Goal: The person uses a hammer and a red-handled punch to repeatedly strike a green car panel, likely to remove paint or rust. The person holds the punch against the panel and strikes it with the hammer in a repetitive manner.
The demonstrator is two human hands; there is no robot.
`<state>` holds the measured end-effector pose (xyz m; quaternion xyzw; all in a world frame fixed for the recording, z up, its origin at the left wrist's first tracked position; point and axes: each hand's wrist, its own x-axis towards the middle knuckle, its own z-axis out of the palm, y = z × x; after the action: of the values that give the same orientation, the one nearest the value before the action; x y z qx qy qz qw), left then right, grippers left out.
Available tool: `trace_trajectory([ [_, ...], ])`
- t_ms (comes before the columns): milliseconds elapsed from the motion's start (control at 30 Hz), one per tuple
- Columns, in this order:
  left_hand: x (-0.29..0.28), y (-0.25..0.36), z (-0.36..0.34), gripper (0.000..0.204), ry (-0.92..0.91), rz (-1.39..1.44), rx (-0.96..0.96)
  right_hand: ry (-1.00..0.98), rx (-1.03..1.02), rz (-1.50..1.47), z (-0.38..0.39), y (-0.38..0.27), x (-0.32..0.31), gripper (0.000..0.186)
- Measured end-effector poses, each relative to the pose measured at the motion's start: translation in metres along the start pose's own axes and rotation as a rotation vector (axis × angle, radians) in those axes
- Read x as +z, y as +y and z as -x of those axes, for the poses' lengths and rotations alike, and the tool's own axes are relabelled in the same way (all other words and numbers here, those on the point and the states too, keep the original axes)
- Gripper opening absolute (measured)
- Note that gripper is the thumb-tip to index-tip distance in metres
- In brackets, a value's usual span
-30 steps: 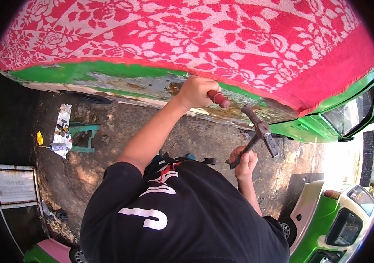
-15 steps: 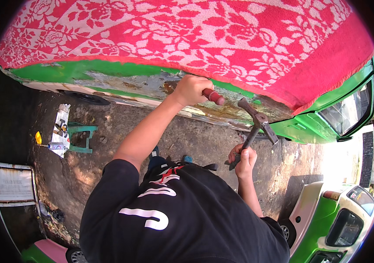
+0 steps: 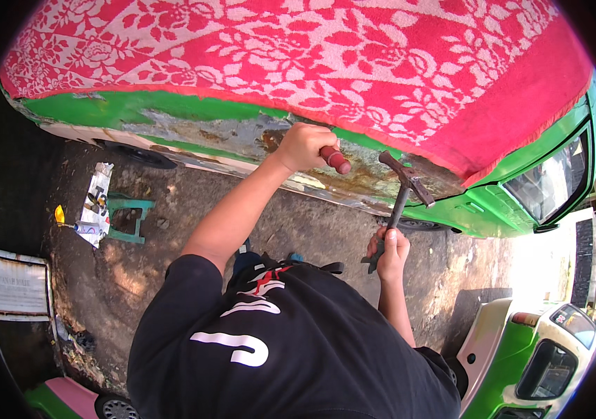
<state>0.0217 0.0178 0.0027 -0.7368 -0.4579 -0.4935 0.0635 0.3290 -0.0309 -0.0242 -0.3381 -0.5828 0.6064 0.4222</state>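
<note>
My left hand [image 3: 303, 147] is closed around a red-handled tool [image 3: 335, 160], pressed near the vehicle's side; its working end is hidden behind my fist. A hammer [image 3: 401, 192] is gripped by the lower handle in my right hand [image 3: 391, 253], its head raised to the right of the red handle's butt and apart from it. Beside them, the green vehicle's body panel [image 3: 200, 127] shows peeled paint, grey patches and rust. A red and white floral cloth [image 3: 298, 49] covers the surface above the panel.
On the dirt floor [image 3: 193, 202] at left stands a green plastic stool [image 3: 129, 218], with a printed sheet [image 3: 99, 192] and a spray can [image 3: 88, 228] next to it. A framed board [image 3: 16, 284] is at far left. Another green and white vehicle [image 3: 500, 349] is parked at lower right.
The hammer head has dropped slightly and tilted, its end now lower and left of where it was. My left hand stays on the red-handled tool, with only a small shift.
</note>
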Motion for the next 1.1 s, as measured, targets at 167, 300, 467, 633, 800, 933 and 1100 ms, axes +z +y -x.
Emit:
trace_trajectory([
  [167,0.0,-0.003,-0.001,0.017,-0.02,-0.003,0.02,-0.026,-0.007,0.032,0.005,0.005,-0.003,0.046],
  [300,0.0,-0.005,0.001,0.018,-0.033,-0.009,0.02,-0.012,0.014,0.01,0.007,0.006,-0.001,0.045],
  [467,-0.001,-0.007,0.002,0.018,-0.035,-0.004,0.018,-0.014,0.029,0.025,0.009,0.007,-0.001,0.045],
  [633,0.0,-0.008,0.004,0.017,-0.05,-0.023,0.022,-0.066,-0.001,0.138,0.01,0.003,0.003,0.048],
  [800,0.003,-0.01,0.001,0.014,-0.053,-0.04,0.013,-0.044,-0.134,0.106,0.01,-0.002,0.013,0.05],
  [933,0.004,-0.013,-0.006,0.019,-0.03,-0.018,-0.023,-0.046,-0.171,-0.028,0.003,0.023,0.013,0.051],
  [1100,-0.001,-0.014,-0.006,0.018,-0.006,-0.017,-0.063,-0.159,-0.105,0.018,-0.001,0.009,0.012,0.052],
])
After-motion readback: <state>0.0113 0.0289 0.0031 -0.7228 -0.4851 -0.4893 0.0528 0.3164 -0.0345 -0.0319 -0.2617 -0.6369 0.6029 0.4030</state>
